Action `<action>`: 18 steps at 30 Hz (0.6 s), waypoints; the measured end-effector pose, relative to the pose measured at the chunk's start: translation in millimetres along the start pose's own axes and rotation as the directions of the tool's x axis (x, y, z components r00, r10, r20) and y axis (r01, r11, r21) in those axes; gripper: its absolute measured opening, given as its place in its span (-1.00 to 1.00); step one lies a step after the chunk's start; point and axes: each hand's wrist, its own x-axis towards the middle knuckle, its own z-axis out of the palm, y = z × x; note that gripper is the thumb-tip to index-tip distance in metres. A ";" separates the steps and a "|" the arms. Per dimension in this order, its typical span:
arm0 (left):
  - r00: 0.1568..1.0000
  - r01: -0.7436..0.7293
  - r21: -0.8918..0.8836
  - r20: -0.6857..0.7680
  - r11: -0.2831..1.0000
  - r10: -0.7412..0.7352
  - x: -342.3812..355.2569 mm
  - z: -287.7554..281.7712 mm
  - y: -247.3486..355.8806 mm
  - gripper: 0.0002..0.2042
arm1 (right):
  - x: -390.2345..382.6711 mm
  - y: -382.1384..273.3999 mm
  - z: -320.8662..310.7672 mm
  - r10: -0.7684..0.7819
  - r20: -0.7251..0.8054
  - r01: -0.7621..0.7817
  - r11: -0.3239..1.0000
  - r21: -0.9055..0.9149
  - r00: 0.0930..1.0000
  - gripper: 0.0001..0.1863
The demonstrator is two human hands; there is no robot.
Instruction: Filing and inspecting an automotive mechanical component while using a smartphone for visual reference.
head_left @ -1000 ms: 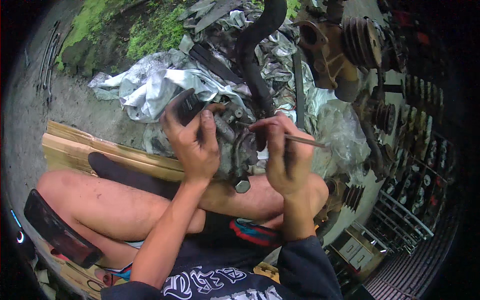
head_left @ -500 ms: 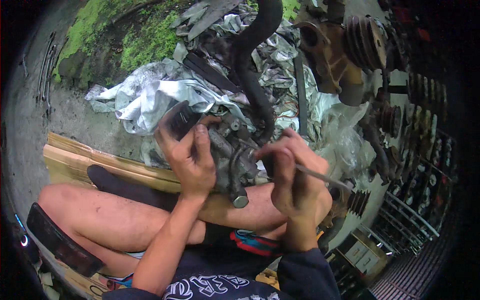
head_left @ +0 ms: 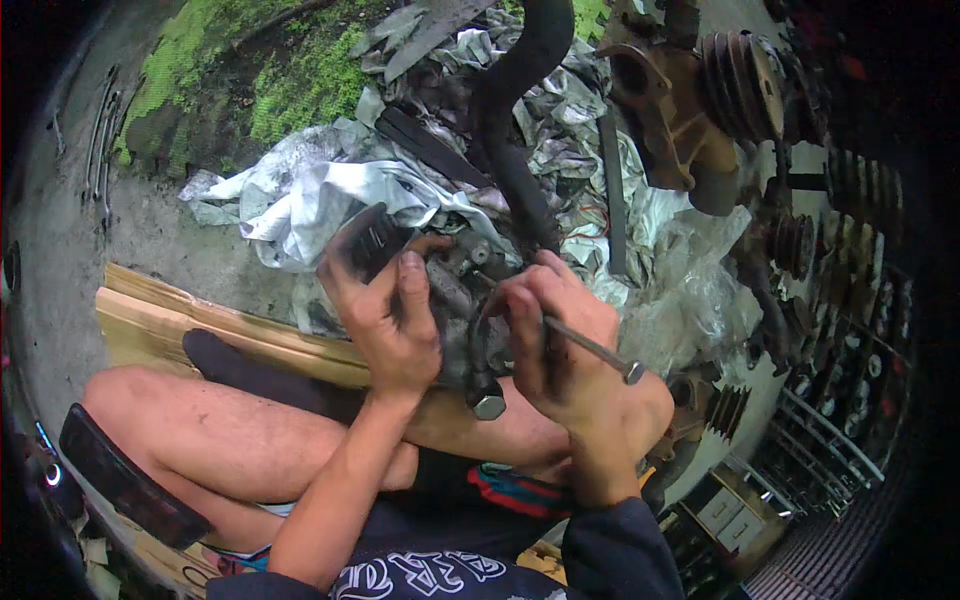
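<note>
Engine part (head_left: 455, 300): grey, greasy metal, held above the lap between both hands.
Left hand (head_left: 385, 315): fingers wrapped around its left side.
Right hand (head_left: 565, 345): fingers closed on thin metal rod (head_left: 590, 348).
Behind: crumpled silver sheeting (head_left: 310, 200).

Engine part (head_left: 455, 300): cast metal, dull grey, grimy and matt. Tool shaft (head_left: 590, 347): bare steel, smooth with a slight sheen. Bolt head (head_left: 488, 405): bright metal. Hose (head_left: 510, 130): black rubber, matt. Plastic sheeting (head_left: 300, 195): crinkled, glossy silver-grey. Planks (head_left: 170, 320): raw pale wood, rough-sawn. Pulley assembly (head_left: 700, 110): rusted brown metal, coarse surface.
</note>
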 end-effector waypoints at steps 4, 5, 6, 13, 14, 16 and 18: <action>0.999 -0.014 -0.043 -0.031 0.999 0.013 -1.0 3.8 3.7 -0.69 | -6.2 -5.7 -8.8 0.110 0.014 -0.111 0.994 0.023 0.994 -0.92; 0.999 -0.012 -0.034 -0.034 0.999 0.011 -0.9 1.6 2.5 -0.69 | -8.1 -5.8 -7.6 0.083 0.024 -0.082 0.996 -0.033 0.996 -0.92; 1.000 -0.011 -0.024 -0.021 1.000 0.011 0.3 -0.9 1.8 -0.69 | -6.1 2.5 3.8 0.032 0.008 -0.033 0.999 0.020 0.999 -0.90; 1.000 -0.003 -0.005 0.000 1.000 0.003 -1.8 -2.3 5.0 -0.68 | -5.5 1.2 -5.3 0.134 0.016 -0.135 0.979 0.151 0.991 -0.87; 1.000 0.003 0.021 0.012 1.000 -0.003 -2.1 -2.4 4.3 -0.65 | -5.2 -3.6 -11.4 0.091 0.002 -0.091 0.989 0.117 0.996 -0.89; 1.000 0.007 -0.012 0.003 1.000 -0.007 1.0 0.5 3.8 -0.68 | -4.7 2.2 -0.5 0.092 -0.004 -0.092 0.992 0.086 0.996 -0.88; 1.000 0.014 -0.049 -0.001 0.999 -0.014 0.2 1.5 5.3 -0.71 | -2.0 4.1 -2.0 0.136 -0.002 -0.134 0.983 0.129 0.991 -0.88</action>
